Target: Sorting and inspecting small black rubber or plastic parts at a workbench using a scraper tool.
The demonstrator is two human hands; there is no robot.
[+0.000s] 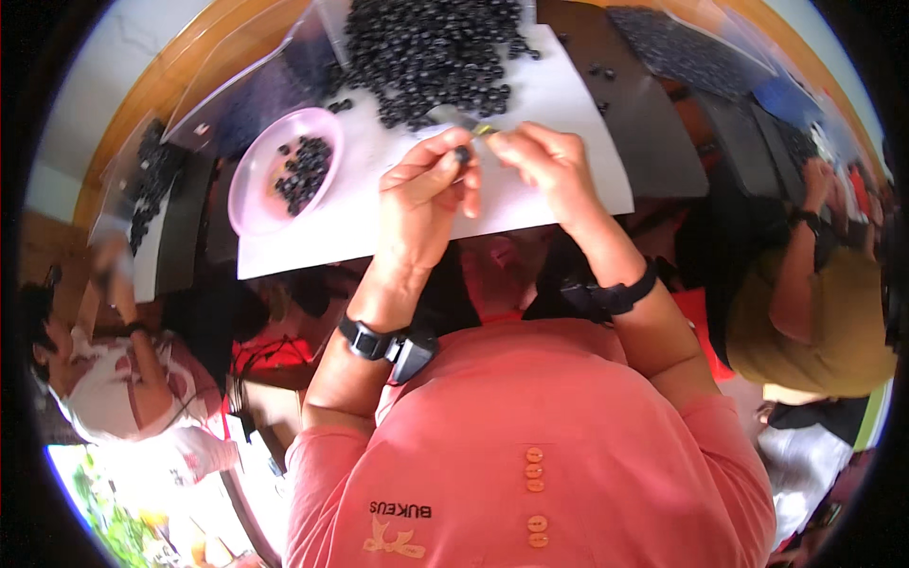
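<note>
- The left hand point(426, 194) pinched a small dark bead point(462, 152) between thumb and fingertips, above the white sheet point(568, 114).
- The right hand point(549, 166) was closed around a thin tool point(478, 126), apparently a needle, though blur hid its exact form.
- The tool lay with its long axis roughly left to right, its tip pointing left toward the bead.
- The two hands nearly touched at the fingertips.
- A heap of beads point(431, 52) lay on the far part of the sheet.
- A pink bowl point(248, 185) with a few beads stood to the left.
</note>
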